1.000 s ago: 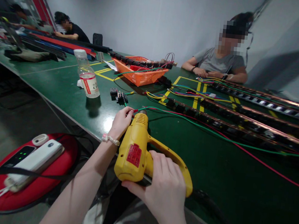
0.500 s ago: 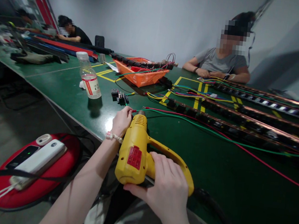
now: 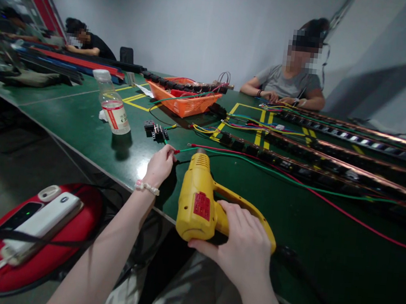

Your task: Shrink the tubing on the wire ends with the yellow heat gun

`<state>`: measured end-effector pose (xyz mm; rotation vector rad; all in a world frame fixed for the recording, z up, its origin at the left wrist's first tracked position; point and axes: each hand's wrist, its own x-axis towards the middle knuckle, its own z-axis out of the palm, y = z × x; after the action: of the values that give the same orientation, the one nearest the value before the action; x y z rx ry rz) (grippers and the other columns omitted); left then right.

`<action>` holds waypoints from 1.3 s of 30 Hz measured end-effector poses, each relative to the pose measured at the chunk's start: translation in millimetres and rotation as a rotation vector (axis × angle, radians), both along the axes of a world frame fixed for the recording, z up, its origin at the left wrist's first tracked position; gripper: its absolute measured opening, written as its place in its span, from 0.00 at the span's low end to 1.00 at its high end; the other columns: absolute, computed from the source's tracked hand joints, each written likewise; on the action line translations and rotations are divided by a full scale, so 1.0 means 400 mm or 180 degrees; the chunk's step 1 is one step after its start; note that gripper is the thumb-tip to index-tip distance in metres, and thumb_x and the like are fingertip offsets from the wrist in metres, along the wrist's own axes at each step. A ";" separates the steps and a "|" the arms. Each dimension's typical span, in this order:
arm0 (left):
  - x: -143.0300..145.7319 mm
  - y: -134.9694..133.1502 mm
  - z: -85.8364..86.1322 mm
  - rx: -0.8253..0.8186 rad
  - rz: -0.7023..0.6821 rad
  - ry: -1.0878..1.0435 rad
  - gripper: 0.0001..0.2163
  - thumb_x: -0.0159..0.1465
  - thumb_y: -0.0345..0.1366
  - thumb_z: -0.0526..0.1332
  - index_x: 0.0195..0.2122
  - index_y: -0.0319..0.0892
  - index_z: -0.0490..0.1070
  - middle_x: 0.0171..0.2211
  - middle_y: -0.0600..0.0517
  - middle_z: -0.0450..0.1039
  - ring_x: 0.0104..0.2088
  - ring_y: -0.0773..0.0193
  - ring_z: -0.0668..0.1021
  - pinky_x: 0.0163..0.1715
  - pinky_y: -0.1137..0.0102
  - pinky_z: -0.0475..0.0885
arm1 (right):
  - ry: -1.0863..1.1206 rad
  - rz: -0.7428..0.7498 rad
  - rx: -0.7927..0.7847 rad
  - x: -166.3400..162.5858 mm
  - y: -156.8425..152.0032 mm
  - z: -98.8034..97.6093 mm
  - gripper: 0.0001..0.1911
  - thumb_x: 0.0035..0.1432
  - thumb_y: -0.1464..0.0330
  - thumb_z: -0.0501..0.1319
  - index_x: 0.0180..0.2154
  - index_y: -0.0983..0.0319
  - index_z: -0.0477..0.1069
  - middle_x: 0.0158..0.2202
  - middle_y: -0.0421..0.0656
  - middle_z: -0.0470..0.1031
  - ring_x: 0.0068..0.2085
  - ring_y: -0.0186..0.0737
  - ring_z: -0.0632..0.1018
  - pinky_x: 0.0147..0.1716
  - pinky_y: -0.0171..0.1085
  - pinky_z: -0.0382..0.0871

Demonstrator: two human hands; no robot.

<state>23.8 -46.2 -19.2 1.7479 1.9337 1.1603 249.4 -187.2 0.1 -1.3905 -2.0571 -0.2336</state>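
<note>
My right hand (image 3: 246, 243) is wrapped round the handle of a yellow heat gun (image 3: 187, 203). The gun's metal nozzle points away from me over the table, to the right of my left hand (image 3: 160, 166). With thumb and fingers closed, that hand pinches a green wire (image 3: 266, 168) beside a short red sleeve (image 3: 177, 151) on it. Just beyond my fingertips lies a black connector block (image 3: 157, 131) with metal pins. A red wire (image 3: 328, 198) runs along the green one, its ring-like end near the nozzle.
A drink bottle (image 3: 115, 109) stands left of the connector block. Behind is an orange basket (image 3: 182, 105) holding wired parts. Long copper-edged strips (image 3: 332, 161) cover the right side of the green table (image 3: 232, 184). A person (image 3: 290, 84) sits opposite. A red stool (image 3: 83, 217) carries a white power bank (image 3: 43, 222).
The heat gun in my right hand has shifted right, away from my left hand. My left hand keeps its pinch on the wire. The whole view has turned slightly right.
</note>
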 end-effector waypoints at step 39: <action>-0.004 0.021 -0.018 0.0154 0.0326 -0.0865 0.09 0.63 0.35 0.48 0.37 0.41 0.66 0.33 0.50 0.74 0.24 0.67 0.74 0.29 0.72 0.67 | -0.0239 -0.0520 0.0048 -0.032 -0.040 -0.007 0.41 0.47 0.37 0.51 0.43 0.68 0.67 0.37 0.49 0.73 0.38 0.45 0.71 0.38 0.42 0.60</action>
<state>22.1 -37.9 -26.4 1.4397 1.8615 1.4097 236.5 -203.2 -2.8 -1.5638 -1.9982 -0.3747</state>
